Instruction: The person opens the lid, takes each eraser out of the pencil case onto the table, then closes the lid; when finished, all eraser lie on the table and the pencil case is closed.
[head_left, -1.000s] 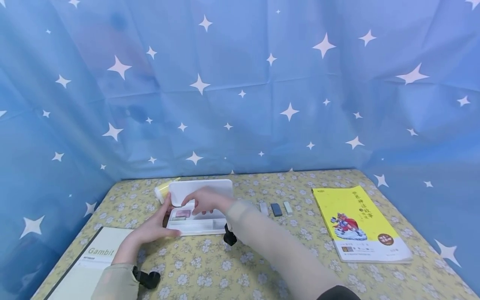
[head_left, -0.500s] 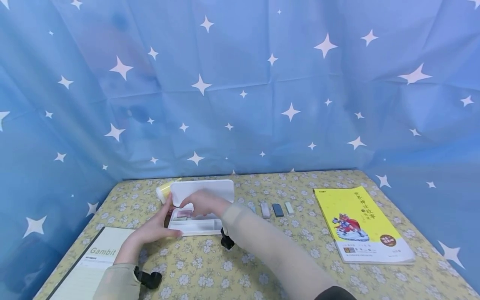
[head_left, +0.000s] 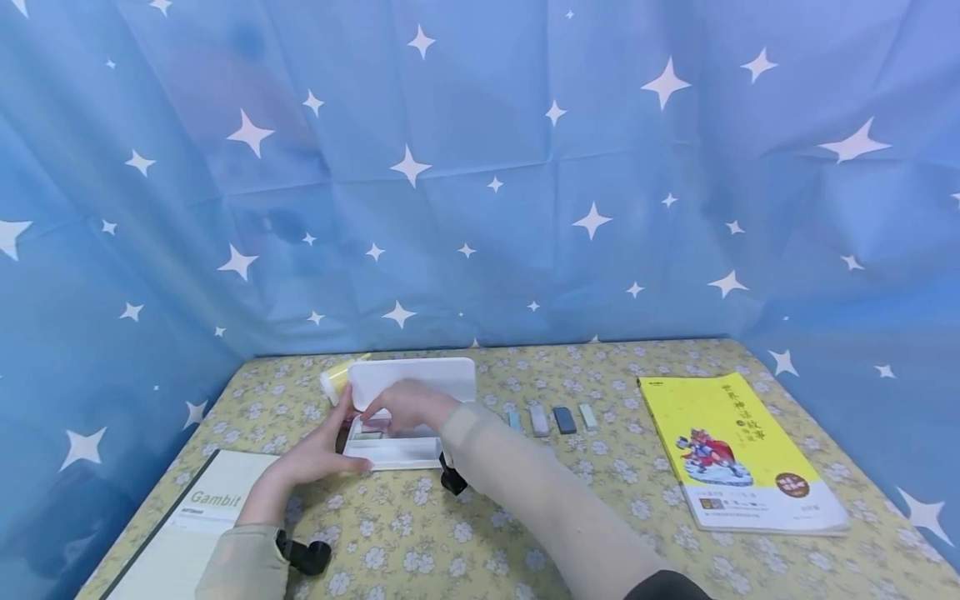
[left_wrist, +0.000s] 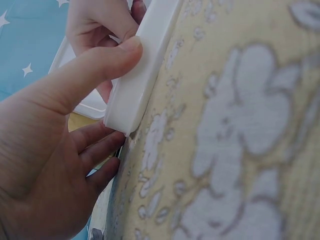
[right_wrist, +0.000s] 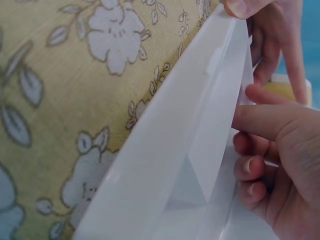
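A white pencil case (head_left: 397, 458) stands with its lid (head_left: 450, 373) raised toward the back. My left hand (head_left: 318, 457) grips its left end, thumb on the front wall and fingers around the corner. Over the case's back compartment, my right hand (head_left: 408, 404) reaches in with thumb and index finger extended and the other fingers curled. A pink eraser-like block (head_left: 377, 426) lies at its fingertips, beside a small greyish-green piece (head_left: 367, 436). The case wall hides those fingertips in the right wrist view, so I cannot tell whether they pinch the block. The front compartment's divider (right_wrist: 187, 192) shows there.
Right of the case, several small blocks stand in a row: light blue (head_left: 514, 420), pale lilac (head_left: 539, 420), dark blue (head_left: 565, 421) and pale green (head_left: 588, 416). A yellow-and-white cylinder (head_left: 337, 382) lies behind. A notebook (head_left: 187, 521) is front left, a yellow book (head_left: 738, 450) far right.
My right hand has sunk slightly lower into the case near the pink block. The light blue block has come into view beside the sleeve. My left hand keeps its grip.
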